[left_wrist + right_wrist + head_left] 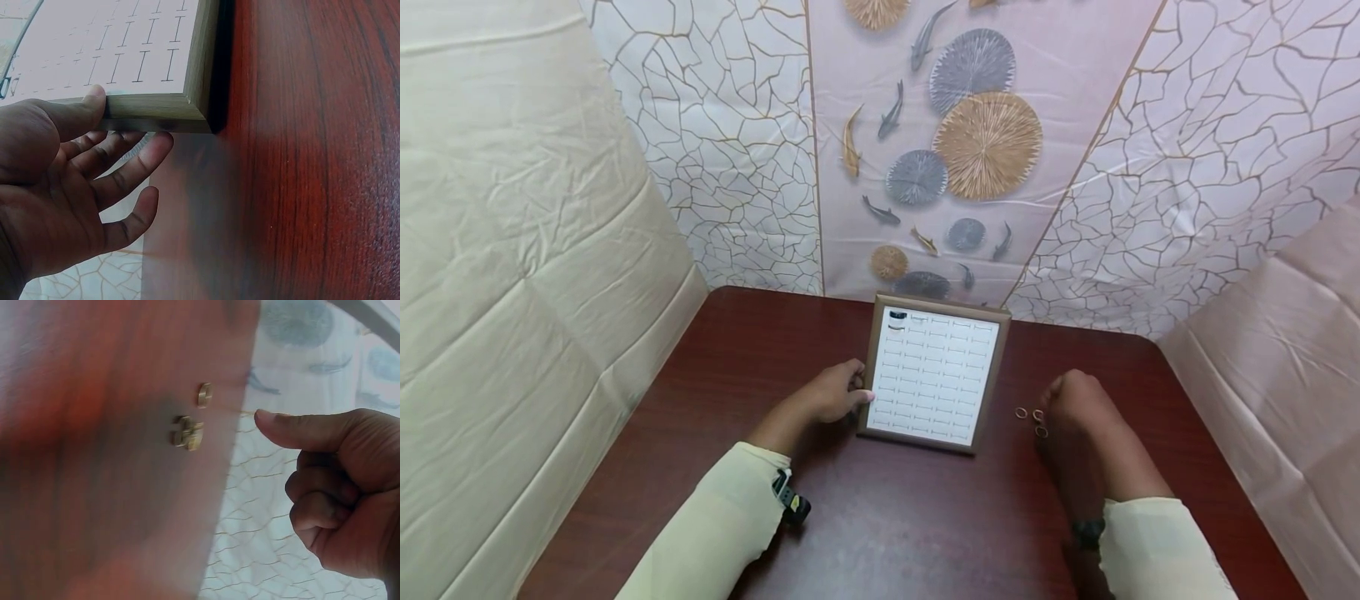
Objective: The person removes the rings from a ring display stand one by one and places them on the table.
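Observation:
A framed white ring display board [932,375] with rows of short slots stands tilted on the table. My left hand [835,392] grips its left edge, with the thumb [78,115] on the front and other fingers underneath. At the board's top left sit a black ring [897,316] and a thin brownish ring [896,327]. Several gold rings [187,434] lie close together right of the board, one gold ring [204,395] slightly apart. Beside them is my right hand [1078,404], fingers curled and thumb extended; whether something is between thumb and forefinger is hidden.
The dark red-brown table [760,350] has its far edge against a patterned cloth wall [737,150]. Pale padded cloth [535,250] hangs along the left side, and more pale cloth [1285,358] along the right.

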Demonstrator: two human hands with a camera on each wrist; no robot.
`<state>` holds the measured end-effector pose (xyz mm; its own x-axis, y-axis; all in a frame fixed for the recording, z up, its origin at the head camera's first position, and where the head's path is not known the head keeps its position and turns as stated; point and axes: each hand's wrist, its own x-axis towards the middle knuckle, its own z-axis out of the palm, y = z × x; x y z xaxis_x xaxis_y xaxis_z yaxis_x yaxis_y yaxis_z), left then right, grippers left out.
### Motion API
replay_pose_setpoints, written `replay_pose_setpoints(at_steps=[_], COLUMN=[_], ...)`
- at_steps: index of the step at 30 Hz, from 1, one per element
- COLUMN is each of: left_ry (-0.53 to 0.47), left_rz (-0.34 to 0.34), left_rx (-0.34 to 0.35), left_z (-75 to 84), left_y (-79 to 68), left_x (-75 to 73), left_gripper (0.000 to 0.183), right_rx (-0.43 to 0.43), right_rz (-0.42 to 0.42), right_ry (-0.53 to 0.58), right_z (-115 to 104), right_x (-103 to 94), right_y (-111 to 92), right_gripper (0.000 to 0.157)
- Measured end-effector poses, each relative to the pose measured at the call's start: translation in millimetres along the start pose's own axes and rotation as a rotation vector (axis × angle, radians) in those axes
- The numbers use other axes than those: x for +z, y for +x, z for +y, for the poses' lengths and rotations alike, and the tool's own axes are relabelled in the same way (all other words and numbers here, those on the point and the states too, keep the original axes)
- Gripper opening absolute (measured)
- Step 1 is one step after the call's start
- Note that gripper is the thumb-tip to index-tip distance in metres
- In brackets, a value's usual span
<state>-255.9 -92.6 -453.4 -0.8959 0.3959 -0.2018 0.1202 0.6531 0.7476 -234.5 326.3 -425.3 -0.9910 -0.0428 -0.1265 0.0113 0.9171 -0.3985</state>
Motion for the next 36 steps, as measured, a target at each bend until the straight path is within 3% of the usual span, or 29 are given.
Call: replay_pose_setpoints(at_steps=[4, 11, 18, 25, 36], left_ry=[0.003, 0.020, 0.030, -0.007, -0.141], left_rz=[0.002, 0.015, 0.028, 0.033, 0.103], left_rx=[0.004, 0.007, 0.019, 0.040, 0.140], left_z=[0.2, -0.2, -0.7, -2.9, -3.2], left_y=[0.4, 0.0, -0.2, 0.4, 2.2], left_x=[0.6, 0.9, 1.1, -1.0, -1.0], left_gripper=[0.043, 0.043, 0.046, 0.057, 0.055], right_rx=[-0.032, -0.105, -0.152, -0.199, -0.207], right_rz=[0.050, 0.173, 0.240, 0.252, 0.197], right_ry=[0.039, 0.071, 0.107, 0.120, 0.143], right_z=[-17, -58, -105, -142, -182], right_x=[-13.4, -37.6, -48.5, -52.0, -36.7], right_y=[-2, -4, -11, -14, 0], right_gripper=[0.009, 0.022, 0.021, 0.020, 0.019])
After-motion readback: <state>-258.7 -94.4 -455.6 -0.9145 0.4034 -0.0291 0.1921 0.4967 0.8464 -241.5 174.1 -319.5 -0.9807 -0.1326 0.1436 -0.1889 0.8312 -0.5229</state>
